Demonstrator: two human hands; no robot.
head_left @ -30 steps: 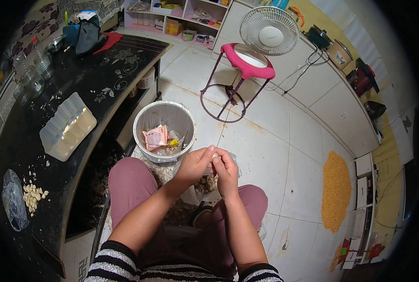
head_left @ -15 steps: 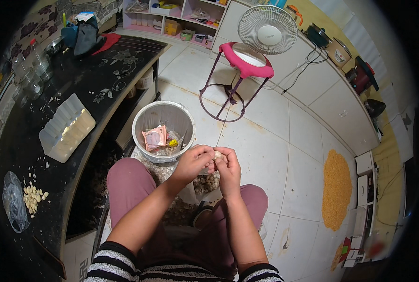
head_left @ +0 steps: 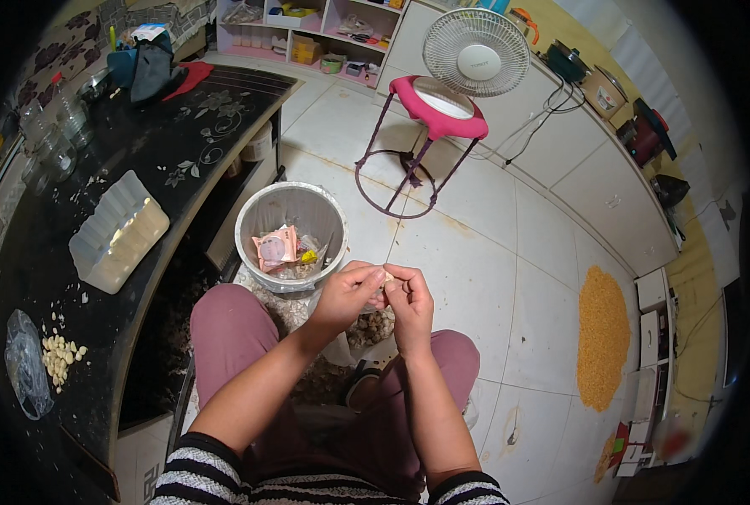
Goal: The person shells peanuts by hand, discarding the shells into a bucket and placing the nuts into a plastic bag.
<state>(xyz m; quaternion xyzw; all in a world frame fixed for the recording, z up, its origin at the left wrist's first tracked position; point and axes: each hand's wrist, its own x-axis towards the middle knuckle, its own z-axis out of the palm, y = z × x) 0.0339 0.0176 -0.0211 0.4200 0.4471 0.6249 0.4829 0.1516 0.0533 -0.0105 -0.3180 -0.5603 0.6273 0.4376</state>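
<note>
Since a second before, our left hand (head_left: pixel 347 295) and right hand (head_left: pixel 408 303) stayed pinched together on a small garlic clove (head_left: pixel 387 277) beside the bin (head_left: pixel 257 220); peeling looked unfinished.

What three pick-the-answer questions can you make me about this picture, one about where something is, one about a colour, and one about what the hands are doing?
1. Where is the grey bin?
A. On the floor beyond the knees
B. On the black counter
C. Under the fan

2. What colour is the stool seat?
A. Green
B. Pink
C. Black

3. How are the hands?
A. Flat on the knees
B. Far apart
C. Together, pinching a small pale piece

Answers: 1 A, the bin stands on the tiles by the counter's edge. 2 B, the round seat rim is bright pink. 3 C, the left hand and right hand meet at the fingertips around a small pale piece.
</note>
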